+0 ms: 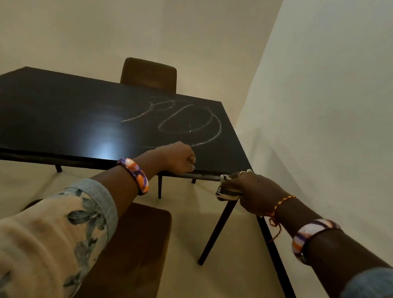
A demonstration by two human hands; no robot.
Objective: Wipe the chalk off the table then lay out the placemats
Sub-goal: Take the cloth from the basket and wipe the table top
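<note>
The right hand (250, 192) is curled tight round a bunched cloth (228, 192), patterned dark and light, and holds it at the near right corner of the table (50, 115), with the cloth's lower part hanging just past the edge. The left hand (176, 157) is closed into a loose fist with nothing visible in it, its knuckles resting on the table near the front edge, a little left of the cloth. Just beyond that fist the chalk marks (188, 121) loop across the right part of the dark tabletop, unwiped. Both wrists wear a bangle of orange, purple and white; the right also has a red and yellow thread. One brown chair (150, 73) stands at the far side of the table, another chair (130, 255) below the near edge.
</note>
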